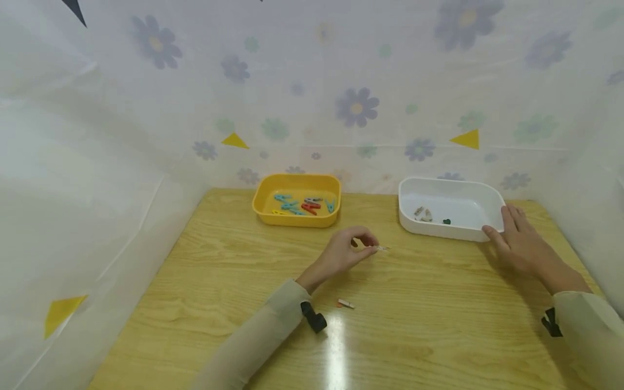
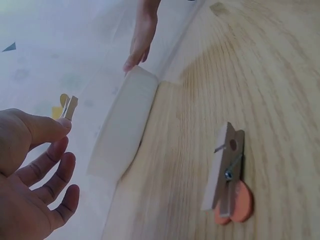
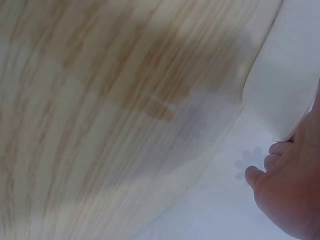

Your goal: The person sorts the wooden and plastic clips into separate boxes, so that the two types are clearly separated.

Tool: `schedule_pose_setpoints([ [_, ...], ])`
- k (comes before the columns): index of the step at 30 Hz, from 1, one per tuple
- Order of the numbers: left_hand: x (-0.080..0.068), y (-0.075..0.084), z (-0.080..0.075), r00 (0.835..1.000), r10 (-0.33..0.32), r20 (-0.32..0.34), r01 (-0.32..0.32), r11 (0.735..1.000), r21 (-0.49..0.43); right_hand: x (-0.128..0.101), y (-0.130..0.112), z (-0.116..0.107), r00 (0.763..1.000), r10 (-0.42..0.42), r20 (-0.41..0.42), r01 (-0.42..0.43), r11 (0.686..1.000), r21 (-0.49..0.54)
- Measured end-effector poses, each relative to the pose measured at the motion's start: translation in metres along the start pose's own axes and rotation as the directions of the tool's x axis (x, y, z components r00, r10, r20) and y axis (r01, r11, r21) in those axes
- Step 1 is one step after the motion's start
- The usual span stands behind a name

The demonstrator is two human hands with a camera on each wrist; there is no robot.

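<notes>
My left hand [image 1: 348, 248] hovers over the middle of the wooden table [image 1: 234, 281] and pinches a small wooden clothespin [image 1: 382, 248] between thumb and forefinger; the left wrist view shows the clothespin [image 2: 69, 107] at my fingertips. A second wooden clothespin [image 1: 345, 304] with an orange disc lies on the table nearer to me, seen close as the clothespin [image 2: 226, 172]. My right hand [image 1: 517, 238] rests with straight fingers on the near right corner of the white tray [image 1: 458, 232], which holds a few small pins.
A yellow tray [image 1: 296, 218] with several coloured clothespins stands at the back, left of the white one. Flower-patterned white sheeting walls the table on the left, back and right.
</notes>
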State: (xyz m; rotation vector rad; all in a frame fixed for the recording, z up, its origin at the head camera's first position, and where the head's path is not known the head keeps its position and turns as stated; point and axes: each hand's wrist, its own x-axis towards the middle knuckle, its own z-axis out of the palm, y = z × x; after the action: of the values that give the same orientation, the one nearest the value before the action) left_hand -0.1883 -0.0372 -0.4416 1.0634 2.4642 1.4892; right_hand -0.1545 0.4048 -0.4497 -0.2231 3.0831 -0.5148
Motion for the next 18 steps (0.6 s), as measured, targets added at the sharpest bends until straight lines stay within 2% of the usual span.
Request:
schedule_pose_setpoints([
  [18,0.05,0.006,0.022,0.998,0.029,-0.053,-0.028,0.999,0.029,-0.002,-0.004,-0.002,1.0,0.011,0.013,-0.011,1.0,0.029],
])
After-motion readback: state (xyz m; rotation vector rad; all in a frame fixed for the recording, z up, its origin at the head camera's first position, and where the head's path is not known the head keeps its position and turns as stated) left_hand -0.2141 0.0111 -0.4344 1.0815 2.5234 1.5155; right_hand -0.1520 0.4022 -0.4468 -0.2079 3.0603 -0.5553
